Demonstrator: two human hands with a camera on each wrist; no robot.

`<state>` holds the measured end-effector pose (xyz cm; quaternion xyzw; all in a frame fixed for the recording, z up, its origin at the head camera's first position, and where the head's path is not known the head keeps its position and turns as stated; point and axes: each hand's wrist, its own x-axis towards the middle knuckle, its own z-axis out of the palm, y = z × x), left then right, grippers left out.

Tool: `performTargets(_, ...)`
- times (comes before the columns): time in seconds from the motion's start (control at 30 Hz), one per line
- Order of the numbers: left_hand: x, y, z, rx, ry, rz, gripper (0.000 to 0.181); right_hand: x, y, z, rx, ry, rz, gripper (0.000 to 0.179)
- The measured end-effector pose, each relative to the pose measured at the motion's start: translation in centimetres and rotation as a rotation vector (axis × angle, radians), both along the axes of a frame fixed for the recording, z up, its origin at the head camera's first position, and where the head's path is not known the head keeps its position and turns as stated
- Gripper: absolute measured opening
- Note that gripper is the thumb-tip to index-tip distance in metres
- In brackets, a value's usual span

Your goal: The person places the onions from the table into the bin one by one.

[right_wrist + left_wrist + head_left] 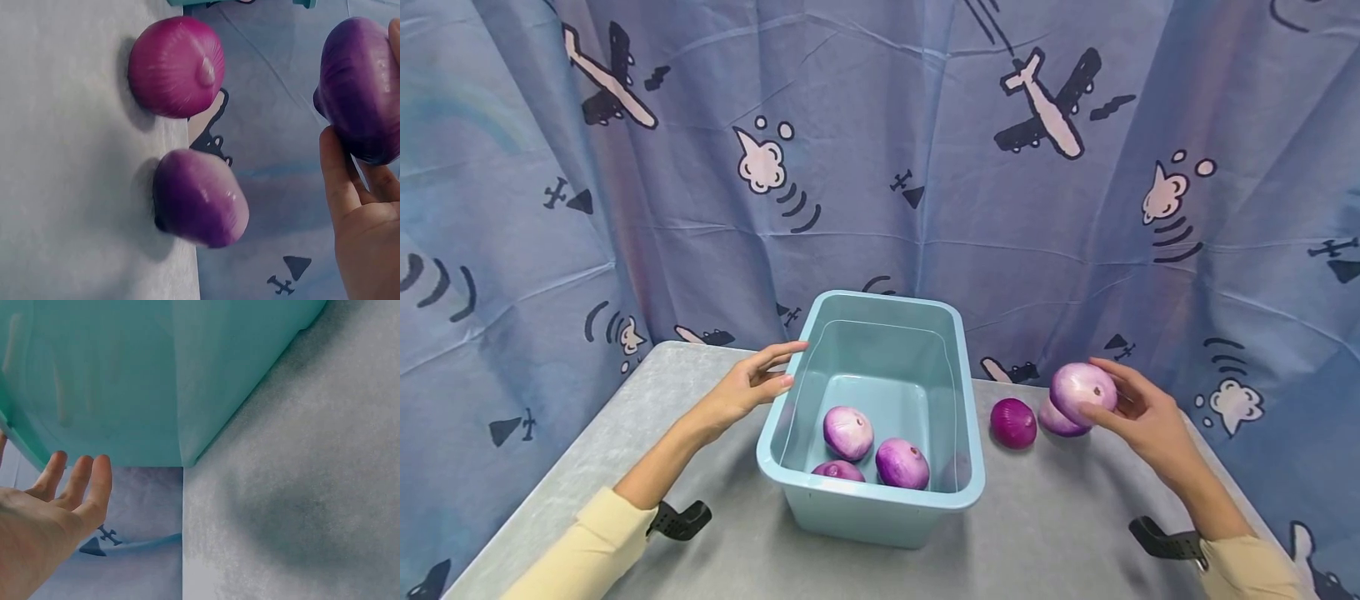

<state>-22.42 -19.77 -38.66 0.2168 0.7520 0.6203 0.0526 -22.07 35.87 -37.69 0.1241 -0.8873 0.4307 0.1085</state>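
Note:
My right hand (1150,421) holds a purple-and-white onion (1082,387) between thumb and fingers, raised off the table. Just beneath and behind it lies another pale purple onion (1060,418), partly covered in the head view. To its left rests a deep magenta onion (1013,423); both show whole in the right wrist view. My left hand (737,396) is at the left rim of a light blue plastic bin (871,498), fingers fairly straight and spread. Inside the bin lie a whitish onion (848,432), a purple onion (902,463) and one (838,471) partly hidden by the front rim.
A grey table (1022,533) carries the bin and the loose onions. Behind it hangs a blue curtain (865,167) printed with airplanes and clouds, close to the table's back edge. Black straps with mounts (679,521) are on both wrists.

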Motion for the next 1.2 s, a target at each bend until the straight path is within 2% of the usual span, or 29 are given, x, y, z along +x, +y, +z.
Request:
performTargets(0.27, 0.0, 0.0, -0.1, 0.0, 0.002, -0.001, 0.054, -0.6, -1.3, 0.4, -0.078, 0.051, 0.081, 0.065)
performTargets(0.8, -0.1, 0.0, -0.2, 0.012, 0.008, -0.012, 0.054, -0.6, -4.8, 2.6, -0.123, 0.033, 0.146, 0.063)
performTargets(1.1, -0.1, 0.0, -0.3, 0.021, 0.011, -0.017, 0.054, -1.1, -6.9, 3.4, -0.219, 0.057, 0.271, 0.065)
performTargets(1.2, 0.0, 0.0, -0.2, 0.027, 0.008, -0.019, 0.054, -1.1, -7.7, 3.7, -0.219, 0.065, 0.293, 0.065)
